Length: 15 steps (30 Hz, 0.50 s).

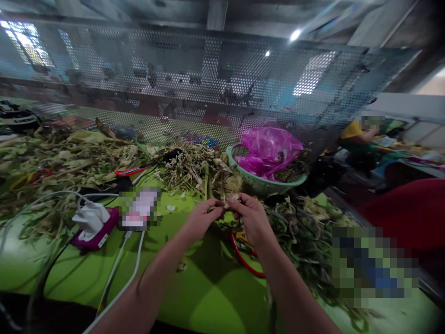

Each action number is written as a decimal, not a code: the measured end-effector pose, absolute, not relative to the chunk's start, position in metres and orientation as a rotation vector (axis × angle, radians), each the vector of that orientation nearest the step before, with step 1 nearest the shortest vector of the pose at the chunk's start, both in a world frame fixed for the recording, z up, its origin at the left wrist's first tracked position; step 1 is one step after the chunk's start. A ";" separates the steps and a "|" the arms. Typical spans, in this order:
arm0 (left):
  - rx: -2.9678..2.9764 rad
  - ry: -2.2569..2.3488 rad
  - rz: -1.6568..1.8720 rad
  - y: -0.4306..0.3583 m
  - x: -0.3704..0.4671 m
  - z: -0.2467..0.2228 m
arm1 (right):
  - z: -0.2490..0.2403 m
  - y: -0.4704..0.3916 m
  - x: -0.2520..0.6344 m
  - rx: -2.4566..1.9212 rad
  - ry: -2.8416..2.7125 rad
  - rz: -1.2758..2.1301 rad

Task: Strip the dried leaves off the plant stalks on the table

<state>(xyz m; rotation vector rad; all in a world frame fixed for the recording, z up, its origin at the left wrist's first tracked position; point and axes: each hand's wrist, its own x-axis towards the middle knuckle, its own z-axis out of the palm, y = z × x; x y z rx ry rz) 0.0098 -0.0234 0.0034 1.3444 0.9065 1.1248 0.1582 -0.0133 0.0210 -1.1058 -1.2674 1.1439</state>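
Note:
My left hand (205, 215) and my right hand (251, 215) meet above the table, fingertips pinched. Between them is a small pale piece of dried plant (231, 200), mostly covered by the fingers; its exact kind does not show. Just beyond the fingers sits a tan fibrous clump (233, 183), in front of a heap of dry stalks (189, 162). Under my right hand lies a tool with a red curved handle (239, 255) and a yellow part, partly hidden by the wrist.
A green basket (274, 185) holds a pink plastic bag (271, 148). Leafy stems (299, 236) cover the right side, dried plants (69, 157) the left. A purple power strip (95, 234), a phone (142, 206) and white cables lie left. Behind stands a perforated metal screen (174, 69); a person (358, 134) is far right.

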 end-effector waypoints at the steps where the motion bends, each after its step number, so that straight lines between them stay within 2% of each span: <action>1: 1.313 0.904 1.115 -0.024 0.009 0.003 | 0.022 -0.014 0.159 -1.101 -1.250 1.149; 15: 1.203 0.803 1.105 -0.027 0.013 0.004 | 0.027 -0.016 0.158 -1.062 -1.161 1.181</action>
